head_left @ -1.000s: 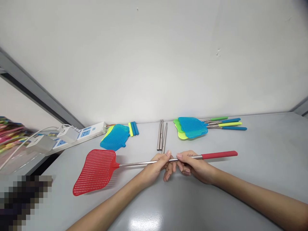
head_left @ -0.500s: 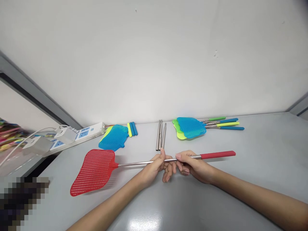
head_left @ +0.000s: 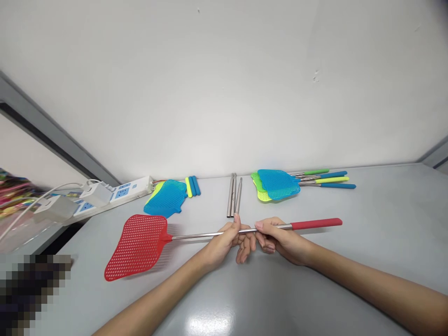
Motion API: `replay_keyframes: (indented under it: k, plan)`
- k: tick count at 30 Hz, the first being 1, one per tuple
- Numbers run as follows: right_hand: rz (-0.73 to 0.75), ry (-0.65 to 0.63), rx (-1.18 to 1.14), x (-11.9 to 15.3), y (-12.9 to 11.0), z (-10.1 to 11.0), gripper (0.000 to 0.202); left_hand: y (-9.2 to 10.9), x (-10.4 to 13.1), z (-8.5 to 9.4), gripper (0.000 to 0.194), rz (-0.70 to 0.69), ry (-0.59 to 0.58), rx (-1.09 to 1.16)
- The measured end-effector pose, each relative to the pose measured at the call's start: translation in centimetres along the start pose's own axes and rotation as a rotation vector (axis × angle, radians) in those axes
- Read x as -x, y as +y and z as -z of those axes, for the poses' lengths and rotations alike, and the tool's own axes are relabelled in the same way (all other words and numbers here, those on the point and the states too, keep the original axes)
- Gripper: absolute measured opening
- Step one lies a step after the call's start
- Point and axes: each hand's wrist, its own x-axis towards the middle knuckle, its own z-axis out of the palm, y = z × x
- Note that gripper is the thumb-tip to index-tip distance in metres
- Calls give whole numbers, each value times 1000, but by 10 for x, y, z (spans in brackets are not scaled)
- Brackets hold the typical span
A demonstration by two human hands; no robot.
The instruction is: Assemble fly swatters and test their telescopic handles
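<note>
A red fly swatter with a metal telescopic rod and a red grip lies across both hands, just above the table. My left hand is closed on the rod near its middle, thumb on top and fingers curled below. Right beside it, my right hand pinches the rod close to the red grip. Behind the hands lie several loose metal rods. To their right is a pile of finished-looking fly swatters in blue, green and yellow, their handles pointing right.
Loose blue and yellow swatter heads lie at the back left, beside short yellow and blue grips. A white power strip with plugged-in adapters runs along the left edge. A pale wall rises behind the grey table.
Both hands keep their hold on the rod in nearly the same place. The red swatter head has shifted very slightly up and to the right in view.
</note>
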Motion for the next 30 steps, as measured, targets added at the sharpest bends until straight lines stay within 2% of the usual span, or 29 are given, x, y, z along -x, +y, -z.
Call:
replay_keyframes:
  k: [5, 13, 18, 25, 30]
  plan:
    - [-6, 2, 3, 1, 0, -1, 40, -1, 1, 0, 68, -8, 15, -7]
    - [21, -47, 48, 2, -1, 0, 36, 3, -1, 1, 50, -11, 0, -72]
    - [-34, -53, -21, 2, -3, 0, 34, 4, 0, 1, 40, 46, 54, 17]
    - [-97, -52, -146, 0, -8, -1, 36, 6, -2, 1, 38, 115, 71, 108]
    - [-119, 7, -158, -1, -11, -3, 37, 9, -4, 5, 37, 124, 30, 161]
